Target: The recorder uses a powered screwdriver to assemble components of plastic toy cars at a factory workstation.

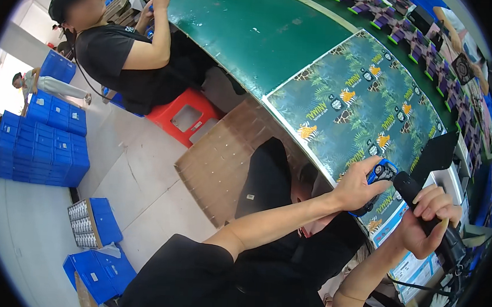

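My left hand (357, 187) grips a small blue toy car (382, 171) with black wheels, over the near edge of a patterned sheet. Its black parts face toward my right hand. Wrapped in the fingers of my right hand (430, 222) is a black power screwdriver (452, 245), tilted, with its rounded end close to the car. Whether that end touches the car, I cannot tell. The patterned sheet (348, 98), dark green with tiger and leaf prints, covers this part of the worktable.
The green worktable (248, 32) runs to the far left, where a person in black (122, 56) sits on a red stool (183, 116). Several purple and green items (416, 48) line the far side. Blue crates (43, 147) stand at left. A dark panel (439, 151) rises near my right hand.
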A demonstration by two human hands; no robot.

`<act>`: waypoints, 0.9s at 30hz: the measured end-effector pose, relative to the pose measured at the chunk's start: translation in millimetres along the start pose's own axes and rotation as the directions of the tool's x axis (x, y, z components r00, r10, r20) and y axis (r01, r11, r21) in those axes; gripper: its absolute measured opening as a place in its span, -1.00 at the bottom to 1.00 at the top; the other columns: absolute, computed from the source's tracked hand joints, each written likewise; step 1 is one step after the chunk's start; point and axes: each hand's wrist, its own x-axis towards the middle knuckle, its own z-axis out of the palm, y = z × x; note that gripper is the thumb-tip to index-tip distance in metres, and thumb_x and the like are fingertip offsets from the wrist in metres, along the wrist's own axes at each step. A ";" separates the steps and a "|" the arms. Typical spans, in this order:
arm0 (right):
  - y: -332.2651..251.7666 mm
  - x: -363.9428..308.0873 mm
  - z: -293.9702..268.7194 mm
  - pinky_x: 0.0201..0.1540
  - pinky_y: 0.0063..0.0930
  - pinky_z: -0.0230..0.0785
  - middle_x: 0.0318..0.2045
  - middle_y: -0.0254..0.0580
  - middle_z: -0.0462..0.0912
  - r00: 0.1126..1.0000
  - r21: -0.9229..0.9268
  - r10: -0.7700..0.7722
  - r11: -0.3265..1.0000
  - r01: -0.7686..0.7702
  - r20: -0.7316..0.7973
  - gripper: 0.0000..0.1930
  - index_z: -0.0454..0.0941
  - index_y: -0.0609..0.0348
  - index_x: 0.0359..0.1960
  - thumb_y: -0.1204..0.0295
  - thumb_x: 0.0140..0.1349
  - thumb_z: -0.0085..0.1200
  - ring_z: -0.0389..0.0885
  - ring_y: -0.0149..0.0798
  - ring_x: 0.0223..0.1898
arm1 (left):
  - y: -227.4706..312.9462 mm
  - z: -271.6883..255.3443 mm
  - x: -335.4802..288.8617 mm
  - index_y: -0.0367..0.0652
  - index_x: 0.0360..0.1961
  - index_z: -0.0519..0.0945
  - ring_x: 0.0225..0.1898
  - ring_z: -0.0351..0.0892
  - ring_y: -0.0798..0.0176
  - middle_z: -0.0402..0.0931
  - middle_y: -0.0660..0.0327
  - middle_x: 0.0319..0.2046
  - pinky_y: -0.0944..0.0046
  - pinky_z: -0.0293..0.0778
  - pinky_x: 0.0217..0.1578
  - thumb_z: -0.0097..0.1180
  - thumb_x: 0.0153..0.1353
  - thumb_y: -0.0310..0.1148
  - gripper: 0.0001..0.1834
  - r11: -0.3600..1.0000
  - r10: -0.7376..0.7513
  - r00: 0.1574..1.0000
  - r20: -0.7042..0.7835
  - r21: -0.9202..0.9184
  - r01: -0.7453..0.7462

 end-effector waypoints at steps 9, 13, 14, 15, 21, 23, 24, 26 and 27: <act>-34.9 7.7 -11.3 -0.42 -0.31 0.33 -0.53 -0.24 0.39 0.998 -0.010 -0.031 0.999 0.031 -0.049 -0.77 0.38 0.16 -0.23 0.24 0.33 -0.07 0.37 -0.31 -0.58 | -8.2 -3.2 0.8 -0.29 -0.16 0.63 -0.32 0.58 0.35 0.66 0.19 -0.35 0.26 0.51 -0.22 0.31 0.12 -0.39 -0.71 0.997 0.064 0.991 -0.119 0.040 -0.059; -102.8 17.7 -63.3 -0.42 -0.35 0.26 -0.54 -0.27 0.39 0.980 -0.195 -0.155 0.973 0.128 -0.129 -0.76 0.43 0.16 -0.22 0.23 0.36 -0.11 0.36 -0.33 -0.57 | -0.7 -8.0 10.9 -0.18 -0.06 0.58 -0.39 0.61 0.41 0.62 0.24 -0.31 0.36 0.56 -0.36 0.23 0.22 -0.48 -0.75 0.861 -0.192 0.961 -0.200 -0.504 0.067; -114.6 20.9 -77.9 -0.42 -0.35 0.25 -0.55 -0.27 0.39 0.977 -0.245 -0.158 0.962 0.119 -0.146 -0.77 0.44 0.17 -0.25 0.26 0.35 -0.11 0.36 -0.32 -0.56 | -2.5 -5.4 10.8 -0.21 0.06 0.54 -0.32 0.59 0.42 0.61 0.23 -0.25 0.38 0.54 -0.26 0.23 0.21 -0.48 -0.64 0.875 -0.176 0.972 -0.155 -0.477 0.082; -120.6 21.7 -94.2 -0.41 -0.32 0.29 -0.57 -0.25 0.40 0.976 -0.270 -0.132 0.959 0.081 -0.174 -0.80 0.45 0.19 -0.27 0.31 0.34 -0.10 0.38 -0.30 -0.57 | -3.3 3.4 9.9 -0.23 0.12 0.51 -0.28 0.57 0.43 0.60 0.23 -0.22 0.39 0.51 -0.21 0.24 0.19 -0.49 -0.55 0.938 -0.112 0.987 -0.117 -0.341 0.066; -105.7 16.1 -118.2 -0.41 -0.30 0.40 -0.59 -0.19 0.43 0.955 -0.230 -0.099 0.973 0.033 -0.280 -0.90 0.44 0.28 -0.24 0.50 0.29 0.00 0.44 -0.27 -0.60 | -3.6 31.4 -2.3 -0.24 0.34 0.31 -0.17 0.54 0.45 0.56 0.20 -0.09 0.40 0.46 -0.08 0.24 0.05 -0.57 -0.24 0.999 0.002 0.985 0.170 0.041 -0.009; -93.8 19.6 -115.2 -0.46 -0.35 0.45 -0.62 -0.18 0.48 0.958 -0.263 -0.128 0.963 0.058 -0.258 -0.90 0.46 0.28 -0.27 0.50 0.28 0.07 0.47 -0.30 -0.64 | -4.3 32.9 -0.5 -0.25 0.34 0.30 -0.22 0.56 0.44 0.56 0.20 -0.11 0.39 0.50 -0.12 0.22 0.04 -0.59 -0.24 0.993 0.038 0.978 0.206 0.100 -0.060; -89.5 22.2 -113.9 -0.48 -0.38 0.46 -0.63 -0.18 0.50 0.960 -0.306 -0.153 0.949 0.077 -0.234 -0.90 0.47 0.28 -0.28 0.51 0.26 0.12 0.48 -0.33 -0.65 | -3.3 35.4 0.6 -0.25 0.34 0.30 -0.22 0.56 0.44 0.56 0.20 -0.11 0.39 0.50 -0.12 0.22 0.04 -0.59 -0.24 0.993 0.032 0.975 0.220 0.106 -0.057; -76.9 25.0 -110.0 -0.52 -0.50 0.45 -0.64 -0.22 0.54 0.945 -0.287 -0.132 0.957 0.043 -0.298 -0.87 0.49 0.28 -0.31 0.57 0.19 0.22 0.51 -0.39 -0.67 | -1.0 37.0 3.5 -0.27 0.26 0.36 -0.27 0.58 0.41 0.55 0.20 -0.15 0.34 0.55 -0.17 0.19 0.04 -0.62 -0.32 0.997 -0.076 0.969 0.237 0.047 0.067; -69.8 25.1 -108.3 -0.56 -0.58 0.41 -0.63 -0.24 0.55 0.935 -0.359 -0.142 0.933 0.017 -0.325 -0.86 0.52 0.27 -0.33 0.59 0.14 0.27 0.52 -0.42 -0.68 | -0.9 35.0 5.9 -0.27 0.26 0.36 -0.27 0.58 0.41 0.55 0.20 -0.15 0.34 0.55 -0.17 0.19 0.04 -0.62 -0.32 0.996 -0.076 0.968 0.238 0.058 0.065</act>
